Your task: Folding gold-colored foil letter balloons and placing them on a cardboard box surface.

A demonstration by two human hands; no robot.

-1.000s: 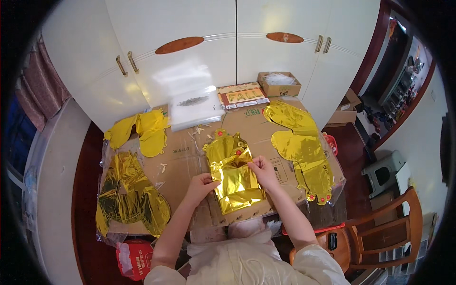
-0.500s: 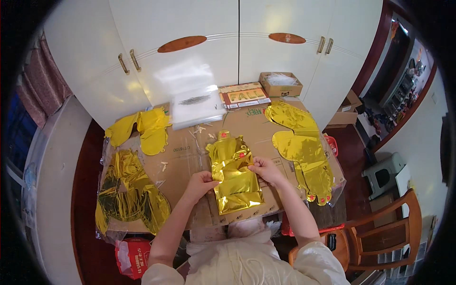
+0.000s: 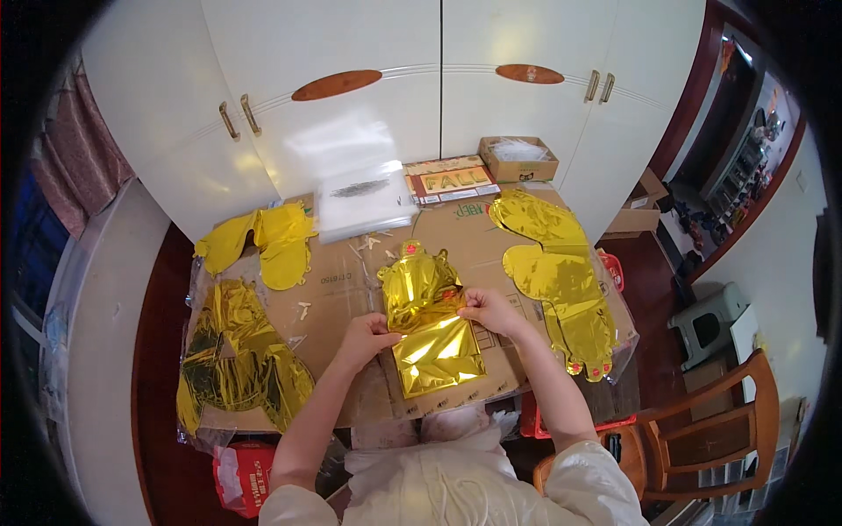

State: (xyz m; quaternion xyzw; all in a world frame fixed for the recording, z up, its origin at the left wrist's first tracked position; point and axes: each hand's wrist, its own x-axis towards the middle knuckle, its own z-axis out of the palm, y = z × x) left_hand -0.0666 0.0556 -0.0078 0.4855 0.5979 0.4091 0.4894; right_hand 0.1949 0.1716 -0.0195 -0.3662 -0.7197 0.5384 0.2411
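A flat gold foil balloon lies in front of me, its lower part a smooth folded rectangle. The upper part is crumpled, with small tabs and red dots along its edge. My left hand pinches its left edge between thumb and fingers. At the opposite edge, my right hand pinches the foil at about the same height. Beneath the balloon is a flattened cardboard sheet covering the table.
More flat gold balloons lie at the right, far left and near left. Clear plastic bags, a printed packet and a small carton stand along the back. A wooden chair is at right.
Both hands have shifted very slightly away from me, drawing the foil with them. A straight fold now runs between them, with the upper part bunched above it.
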